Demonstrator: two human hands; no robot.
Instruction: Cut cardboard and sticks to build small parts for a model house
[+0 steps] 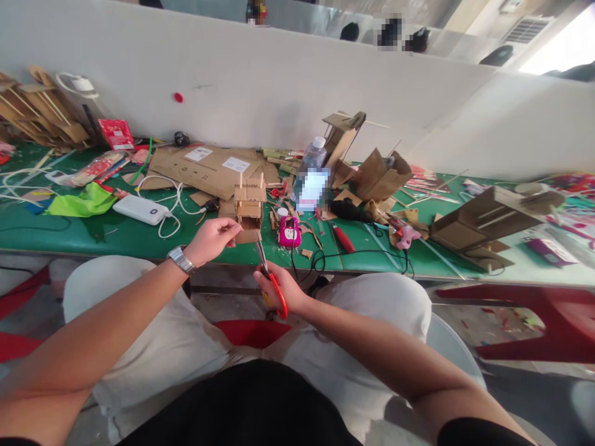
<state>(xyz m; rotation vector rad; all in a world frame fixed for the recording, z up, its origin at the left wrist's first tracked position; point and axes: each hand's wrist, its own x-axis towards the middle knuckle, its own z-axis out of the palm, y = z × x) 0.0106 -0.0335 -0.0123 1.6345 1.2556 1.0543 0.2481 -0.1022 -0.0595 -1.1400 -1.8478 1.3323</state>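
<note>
My left hand (211, 238), with a metal watch on its wrist, pinches a small piece of cardboard (248, 236) in front of the table edge. My right hand (279, 288) grips red-handled scissors (271, 279), and their blades point up at the lower edge of that piece. Just behind it, a small cardboard model (250, 201) stands on the green table (56, 232).
The table holds a white power bank (139, 209) with a cable, flat cardboard sheets (204, 167), a water bottle (312, 167), a pink tape measure (289, 231), a glue gun (403, 235), other cardboard models (488, 220) and scraps. A red stool (525, 310) stands at right. A white wall backs the table.
</note>
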